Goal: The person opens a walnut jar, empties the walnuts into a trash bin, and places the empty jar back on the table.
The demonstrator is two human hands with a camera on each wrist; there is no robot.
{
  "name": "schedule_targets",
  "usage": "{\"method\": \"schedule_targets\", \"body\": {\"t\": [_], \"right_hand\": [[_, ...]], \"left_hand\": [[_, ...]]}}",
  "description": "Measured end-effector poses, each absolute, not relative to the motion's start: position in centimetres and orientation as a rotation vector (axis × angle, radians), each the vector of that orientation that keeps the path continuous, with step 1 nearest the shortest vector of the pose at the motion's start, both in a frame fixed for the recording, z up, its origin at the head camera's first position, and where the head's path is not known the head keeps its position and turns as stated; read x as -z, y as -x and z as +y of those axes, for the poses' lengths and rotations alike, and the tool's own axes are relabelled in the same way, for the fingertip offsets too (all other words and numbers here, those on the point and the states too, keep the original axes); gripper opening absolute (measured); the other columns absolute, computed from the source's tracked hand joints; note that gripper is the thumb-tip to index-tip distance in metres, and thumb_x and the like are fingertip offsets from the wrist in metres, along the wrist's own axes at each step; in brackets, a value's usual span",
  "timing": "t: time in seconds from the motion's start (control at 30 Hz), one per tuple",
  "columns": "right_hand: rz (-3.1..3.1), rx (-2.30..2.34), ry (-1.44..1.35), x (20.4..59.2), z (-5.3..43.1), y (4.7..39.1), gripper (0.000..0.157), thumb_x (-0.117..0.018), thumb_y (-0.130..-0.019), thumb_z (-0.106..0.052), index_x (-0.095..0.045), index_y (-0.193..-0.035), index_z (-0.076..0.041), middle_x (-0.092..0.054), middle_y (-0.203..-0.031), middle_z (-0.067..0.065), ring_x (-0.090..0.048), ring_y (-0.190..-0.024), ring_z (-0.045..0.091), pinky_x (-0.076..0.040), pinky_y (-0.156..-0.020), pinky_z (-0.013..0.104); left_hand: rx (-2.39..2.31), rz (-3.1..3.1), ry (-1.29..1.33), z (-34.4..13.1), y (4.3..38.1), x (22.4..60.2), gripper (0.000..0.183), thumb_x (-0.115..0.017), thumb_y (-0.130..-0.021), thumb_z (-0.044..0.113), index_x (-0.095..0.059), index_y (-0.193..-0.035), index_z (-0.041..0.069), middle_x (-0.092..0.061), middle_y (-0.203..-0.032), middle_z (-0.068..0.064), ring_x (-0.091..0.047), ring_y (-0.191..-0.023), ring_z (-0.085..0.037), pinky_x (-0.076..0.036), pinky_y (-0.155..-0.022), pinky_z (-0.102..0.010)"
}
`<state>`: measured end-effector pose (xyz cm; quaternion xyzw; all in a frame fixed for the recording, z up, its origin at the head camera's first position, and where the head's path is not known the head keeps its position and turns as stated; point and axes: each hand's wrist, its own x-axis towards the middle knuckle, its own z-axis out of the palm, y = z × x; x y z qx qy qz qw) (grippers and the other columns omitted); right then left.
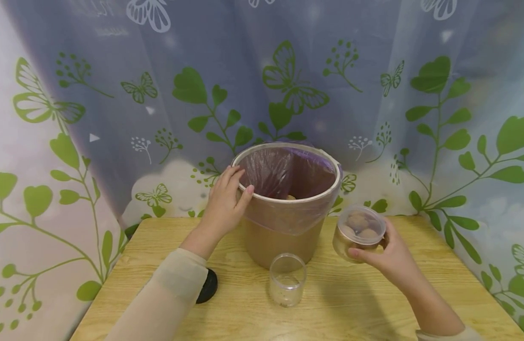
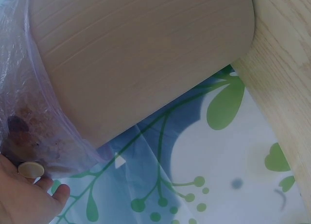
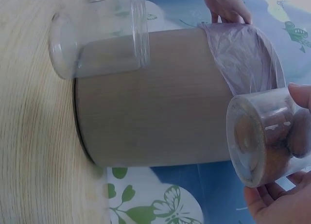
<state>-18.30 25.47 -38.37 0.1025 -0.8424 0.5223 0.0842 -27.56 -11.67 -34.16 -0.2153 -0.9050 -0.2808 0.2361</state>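
Observation:
In the head view, my left hand (image 1: 225, 201) rests on the left rim of a tan trash bin (image 1: 283, 241), its fingers and thumb lying relaxed along the edge. A thin purple-tinted plastic bag (image 1: 266, 173) lines the bin and folds down over its outside. To the right of the bin, my right hand (image 1: 394, 258) grips a clear plastic jar (image 1: 343, 241) around its side, raised above the table. Several round brown pieces (image 3: 277, 161) fill it, as the right wrist view shows. Inside the bin, a small yellowish bit (image 1: 291, 197) shows beyond the front rim.
A second clear jar (image 1: 287, 279) stands upright on the wooden table (image 1: 343, 312) in front of the bin. Beside my left sleeve lies a black round object (image 1: 208, 286), partly hidden. Behind the table hangs a curtain (image 1: 228, 61) with green leaves and butterflies.

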Motion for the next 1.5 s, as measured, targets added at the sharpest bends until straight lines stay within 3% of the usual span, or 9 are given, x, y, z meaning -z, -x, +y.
{"method": "schedule_targets", "body": {"t": [0.43,1.0,1.3,1.5], "right_hand": [[-2.51,-1.594,-0.405,38.2,23.9,18.2,0.094,-0.086,-0.08,-0.015,-0.028,-0.153,-0.008,-0.045,-0.143,0.015,-0.042,-0.131,0.036,-0.032,-0.102,0.061],[-2.545,-1.523,-0.512,38.8,20.9,18.6,0.09,-0.091,-0.074,-0.021,-0.039,-0.146,-0.011,-0.055,-0.132,0.009,-0.052,-0.118,0.03,-0.036,-0.098,0.059],[-2.536,-1.527,-0.545,39.0,19.8,18.9,0.093,-0.092,-0.073,-0.022,-0.039,-0.148,-0.012,-0.055,-0.135,0.008,-0.052,-0.12,0.029,-0.037,-0.1,0.054],[-2.551,-1.523,-0.56,38.9,19.4,18.9,0.091,-0.092,-0.073,-0.025,-0.04,-0.147,-0.016,-0.055,-0.135,0.006,-0.053,-0.121,0.031,-0.038,-0.1,0.059]], "left_hand": [[0.767,-2.487,0.583,-11.7,27.5,34.2,0.078,-0.023,-0.105,0.061,-0.038,-0.151,0.001,-0.03,-0.16,-0.013,-0.016,-0.152,-0.03,-0.018,-0.117,-0.06],[0.773,-2.496,0.586,-11.7,27.5,34.2,0.077,-0.023,-0.105,0.061,-0.037,-0.152,0.001,-0.029,-0.16,-0.013,-0.015,-0.152,-0.031,-0.017,-0.117,-0.059],[0.777,-2.492,0.588,-11.8,27.6,34.2,0.077,-0.024,-0.105,0.061,-0.037,-0.152,0.001,-0.029,-0.16,-0.013,-0.015,-0.152,-0.031,-0.018,-0.117,-0.06],[0.768,-2.485,0.589,-11.8,27.6,34.3,0.078,-0.023,-0.104,0.061,-0.038,-0.151,0.002,-0.03,-0.16,-0.013,-0.016,-0.152,-0.031,-0.018,-0.116,-0.06]]}}
